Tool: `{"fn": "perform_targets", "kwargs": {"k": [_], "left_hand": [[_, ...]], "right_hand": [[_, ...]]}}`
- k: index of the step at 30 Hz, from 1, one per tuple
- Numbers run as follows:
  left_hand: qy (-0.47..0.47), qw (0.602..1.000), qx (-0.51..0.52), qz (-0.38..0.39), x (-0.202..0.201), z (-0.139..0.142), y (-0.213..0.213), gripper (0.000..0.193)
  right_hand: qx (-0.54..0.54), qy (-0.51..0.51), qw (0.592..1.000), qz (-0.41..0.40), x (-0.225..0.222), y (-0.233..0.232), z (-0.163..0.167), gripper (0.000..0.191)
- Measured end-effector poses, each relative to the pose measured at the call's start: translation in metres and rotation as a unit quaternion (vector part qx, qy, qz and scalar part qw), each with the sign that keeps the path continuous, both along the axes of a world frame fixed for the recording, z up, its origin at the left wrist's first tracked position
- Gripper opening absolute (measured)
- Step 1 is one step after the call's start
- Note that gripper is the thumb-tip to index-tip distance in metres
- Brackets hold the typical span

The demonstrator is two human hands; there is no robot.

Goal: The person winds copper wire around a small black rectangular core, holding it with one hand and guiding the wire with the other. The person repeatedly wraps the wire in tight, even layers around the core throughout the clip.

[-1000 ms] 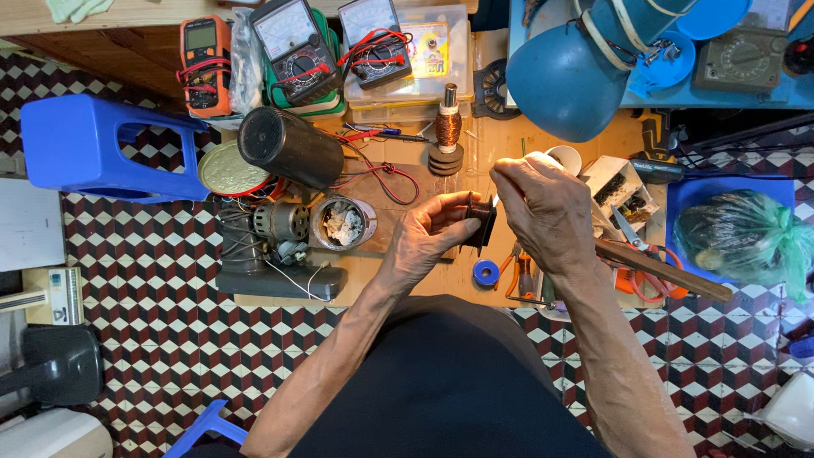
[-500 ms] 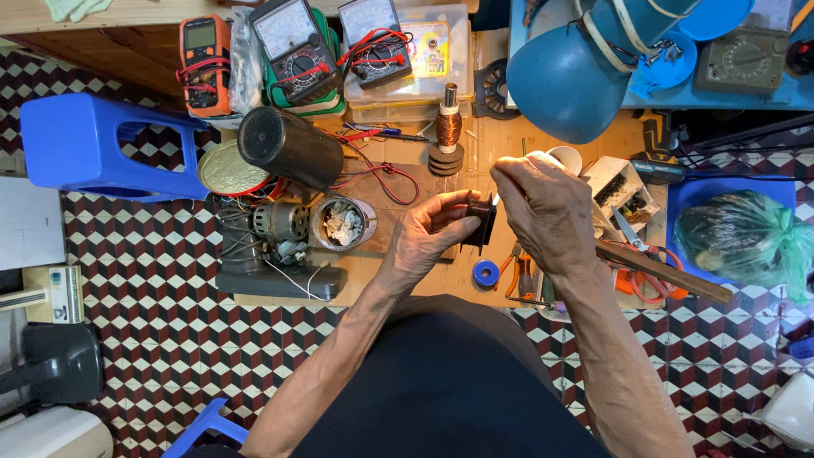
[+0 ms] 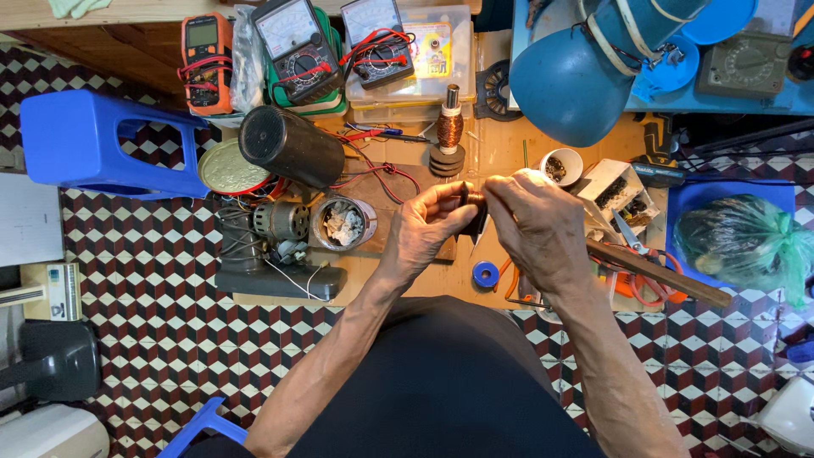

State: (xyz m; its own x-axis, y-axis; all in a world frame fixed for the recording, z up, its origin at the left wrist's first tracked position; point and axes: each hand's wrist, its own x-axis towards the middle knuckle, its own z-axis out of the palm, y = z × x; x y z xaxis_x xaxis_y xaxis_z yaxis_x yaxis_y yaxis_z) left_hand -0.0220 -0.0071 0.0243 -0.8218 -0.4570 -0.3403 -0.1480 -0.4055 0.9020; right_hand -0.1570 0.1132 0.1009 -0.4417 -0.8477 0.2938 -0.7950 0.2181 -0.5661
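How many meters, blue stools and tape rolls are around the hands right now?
Meters: 3, one orange digital and two analog with dials
Blue stools: 1 whole
Blue tape rolls: 1
Total: 5
Both hands, left and right, hold a small dark part.

Colours around the grip
Blue stool [image 3: 93, 144] far left, blue lamp [image 3: 577, 76] above, checkered maroon-and-white floor [image 3: 144, 322] below.
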Motion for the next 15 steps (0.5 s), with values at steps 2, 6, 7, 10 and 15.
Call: {"fn": "perform_targets", "kwargs": {"k": [2,6,7,10,15], "left_hand": [[0.006,0.999,-0.021,0.029,-0.003,0.001,-0.005,0.048],[0.003,0.997,-0.014,0.079,-0.010,0.005,-0.011,0.049],[-0.007,0.996,0.001,0.091,-0.010,0.005,-0.014,0.050],[-0.005,0.992,0.062,0.112,-0.016,0.006,-0.021,0.053],[0.000,0.986,0.116,0.118,-0.022,0.011,-0.033,0.050]], "right_hand": [[0.000,-0.009,1.000,-0.011,0.010,0.001,-0.001,0.008],[0.073,-0.138,0.985,-0.078,0.025,0.007,-0.004,0.011],[0.057,-0.150,0.984,-0.077,0.029,0.008,-0.004,0.012],[0.019,-0.187,0.978,-0.087,0.045,0.015,-0.004,0.015],[0.027,-0.265,0.957,-0.114,0.056,0.019,-0.005,0.017]]}}
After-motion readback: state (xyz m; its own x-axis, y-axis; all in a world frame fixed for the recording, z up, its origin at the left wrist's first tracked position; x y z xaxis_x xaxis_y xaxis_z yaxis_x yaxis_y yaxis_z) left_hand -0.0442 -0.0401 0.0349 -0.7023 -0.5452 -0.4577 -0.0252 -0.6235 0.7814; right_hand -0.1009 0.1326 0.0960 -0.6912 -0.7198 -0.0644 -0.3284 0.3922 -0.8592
